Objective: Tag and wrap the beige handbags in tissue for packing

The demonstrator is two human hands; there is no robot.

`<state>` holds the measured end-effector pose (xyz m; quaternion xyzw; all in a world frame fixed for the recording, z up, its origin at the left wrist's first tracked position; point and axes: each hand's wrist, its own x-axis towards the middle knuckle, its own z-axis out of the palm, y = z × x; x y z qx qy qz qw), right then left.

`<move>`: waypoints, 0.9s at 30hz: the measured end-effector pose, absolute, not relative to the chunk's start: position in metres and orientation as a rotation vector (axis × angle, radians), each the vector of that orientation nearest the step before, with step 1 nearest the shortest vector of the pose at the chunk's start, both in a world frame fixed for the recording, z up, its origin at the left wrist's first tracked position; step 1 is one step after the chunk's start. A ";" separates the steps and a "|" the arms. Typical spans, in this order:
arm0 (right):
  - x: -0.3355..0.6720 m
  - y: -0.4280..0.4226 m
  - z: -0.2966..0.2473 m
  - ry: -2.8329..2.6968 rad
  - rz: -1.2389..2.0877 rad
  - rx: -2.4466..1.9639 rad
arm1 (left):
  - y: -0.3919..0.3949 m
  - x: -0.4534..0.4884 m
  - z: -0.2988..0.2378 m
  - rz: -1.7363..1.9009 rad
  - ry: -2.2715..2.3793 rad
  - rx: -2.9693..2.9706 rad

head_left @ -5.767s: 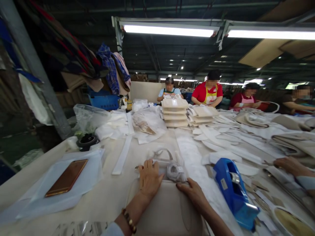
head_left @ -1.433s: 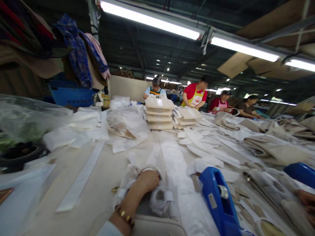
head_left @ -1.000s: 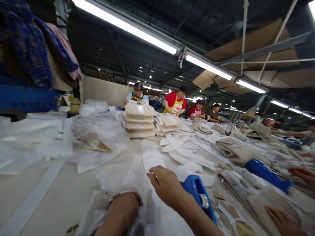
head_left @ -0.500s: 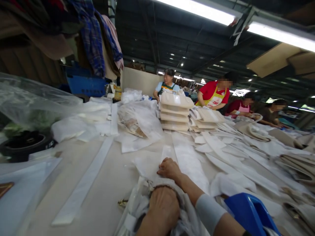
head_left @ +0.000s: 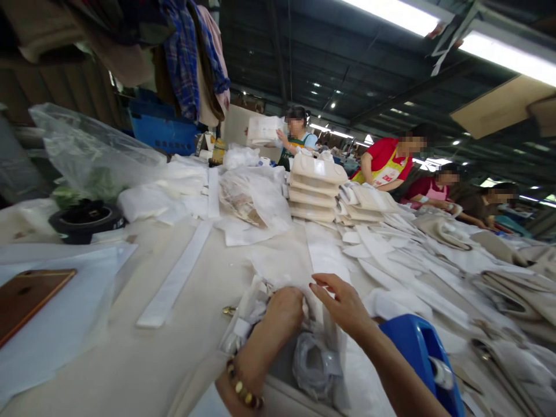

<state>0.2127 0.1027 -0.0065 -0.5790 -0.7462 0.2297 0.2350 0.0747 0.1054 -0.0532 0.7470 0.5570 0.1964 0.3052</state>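
A beige bag (head_left: 280, 394) lies open at the near middle of the table, with white wrapping around its rim. My left hand (head_left: 284, 310), with a beaded bracelet at the wrist, reaches into the bag's mouth. Its fingers are hidden there, so what they hold cannot be made out. A ring-shaped bundle in clear plastic (head_left: 313, 359) sits in the bag, to the right of that wrist. My right hand (head_left: 341, 298) hovers by the bag's far right edge, fingers apart and holding nothing. Left of the bag pokes out a small gold metal fitting (head_left: 228, 311).
A blue plastic container (head_left: 423, 353) stands close to my right forearm. Stacked beige bags (head_left: 317, 185) rise farther back. At left are a phone (head_left: 35, 295), a black tape roll (head_left: 87, 220) and a white strip (head_left: 178, 278). Several co-workers stand beyond the table.
My right hand has come off the bag's far edge, moved right and opened. My left hand has shifted forward inside the bag. A co-worker behind now holds up a white bundle. The view has turned left.
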 end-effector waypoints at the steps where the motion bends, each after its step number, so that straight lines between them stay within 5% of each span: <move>1: 0.211 0.091 -0.009 -2.018 0.551 -1.559 | 0.105 0.074 -0.053 0.521 1.474 1.973; 7: 0.209 0.063 -0.046 -1.905 0.238 -1.539 | 0.102 0.067 -0.039 0.612 1.324 1.908; 27: 0.183 0.086 -0.014 -1.904 0.399 -1.557 | 0.099 0.042 -0.016 1.321 0.741 1.173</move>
